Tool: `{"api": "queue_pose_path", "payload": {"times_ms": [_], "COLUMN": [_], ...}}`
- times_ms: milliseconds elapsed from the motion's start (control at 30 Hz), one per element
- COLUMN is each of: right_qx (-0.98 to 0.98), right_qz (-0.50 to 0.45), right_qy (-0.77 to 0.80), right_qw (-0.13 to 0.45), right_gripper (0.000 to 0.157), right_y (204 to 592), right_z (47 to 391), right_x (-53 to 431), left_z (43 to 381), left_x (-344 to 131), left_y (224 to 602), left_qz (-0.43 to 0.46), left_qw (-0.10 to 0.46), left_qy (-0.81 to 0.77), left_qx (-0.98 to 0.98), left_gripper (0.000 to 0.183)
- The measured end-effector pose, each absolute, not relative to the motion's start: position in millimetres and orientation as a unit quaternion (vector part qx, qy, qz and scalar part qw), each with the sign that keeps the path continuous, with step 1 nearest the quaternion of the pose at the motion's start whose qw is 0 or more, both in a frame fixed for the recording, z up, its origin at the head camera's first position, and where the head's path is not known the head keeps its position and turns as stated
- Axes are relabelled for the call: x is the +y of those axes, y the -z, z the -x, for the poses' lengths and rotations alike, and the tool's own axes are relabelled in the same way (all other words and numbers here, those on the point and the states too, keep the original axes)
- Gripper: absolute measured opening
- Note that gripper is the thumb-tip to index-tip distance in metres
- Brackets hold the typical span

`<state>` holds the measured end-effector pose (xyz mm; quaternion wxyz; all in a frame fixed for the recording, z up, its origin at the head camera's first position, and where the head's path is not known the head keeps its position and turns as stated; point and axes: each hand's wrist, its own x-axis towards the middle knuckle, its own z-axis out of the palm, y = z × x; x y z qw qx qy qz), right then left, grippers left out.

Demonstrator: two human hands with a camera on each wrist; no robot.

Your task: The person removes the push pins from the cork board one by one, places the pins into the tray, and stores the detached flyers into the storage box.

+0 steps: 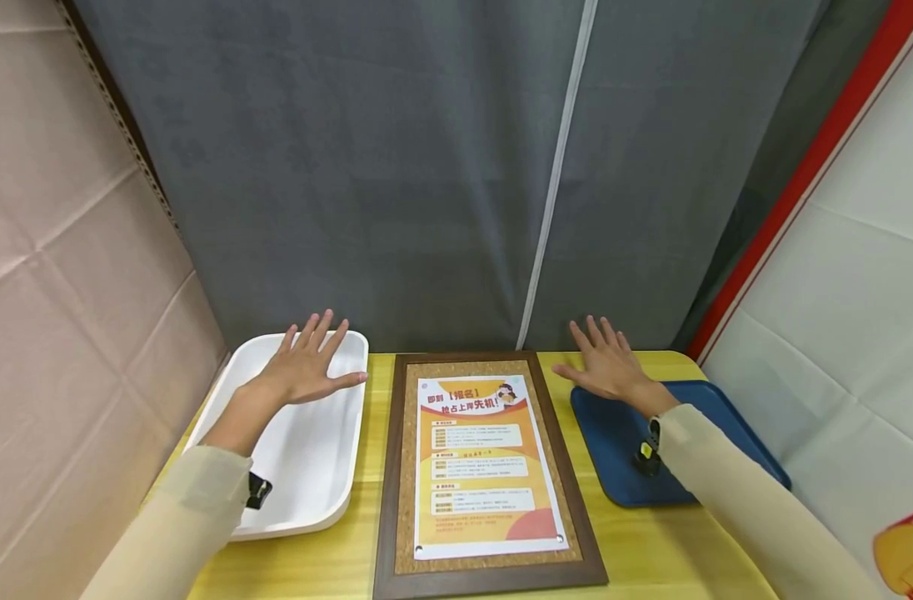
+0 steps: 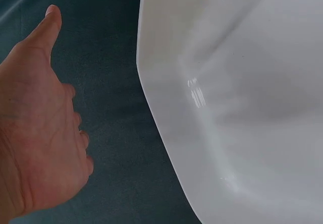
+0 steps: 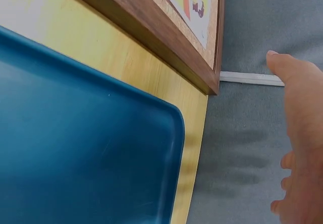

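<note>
My left hand [image 1: 301, 371] is held with fingers spread over the far part of a white tray [image 1: 306, 467], holding nothing. In the left wrist view, that hand [image 2: 45, 128] shows its palm beside the rim of the white tray [image 2: 166, 113]. My right hand [image 1: 605, 367] has its fingers straight and spread near the far corner of a blue tray [image 1: 726, 417], also holding nothing. Between the hands lies a brown-framed cork board [image 1: 404, 500] with an orange and white printed poster [image 1: 486, 492] on it. The right wrist view shows the hand [image 3: 305, 143] beyond the table edge.
The yellow wood-grain table [image 1: 651, 550] carries both trays and the board. A grey curtain [image 1: 366, 183] with a pale vertical strip [image 1: 557, 175] hangs behind it. A pinkish cloth wall [image 1: 74, 275] stands on the left, a white panel [image 1: 861, 275] with a red border on the right.
</note>
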<state>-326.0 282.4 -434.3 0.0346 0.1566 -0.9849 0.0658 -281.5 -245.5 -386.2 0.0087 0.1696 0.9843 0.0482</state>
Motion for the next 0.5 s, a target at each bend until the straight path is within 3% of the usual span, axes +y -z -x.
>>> {"api": "queue_pose_path", "payload": {"times_ms": [500], "right_qx": [-0.982], "right_qz": [-0.176], "right_qy": [-0.067], "right_qw": [0.029], "right_gripper": [0.099], "right_y": [439], "right_z": [325], "right_x": [262], "left_z": [272], "left_x": [-214], "left_y": [392], "left_qz": [-0.202], "left_qw": [-0.004], "left_qy": [-0.053], "left_qx": [0.978], "left_gripper": [0.110]}}
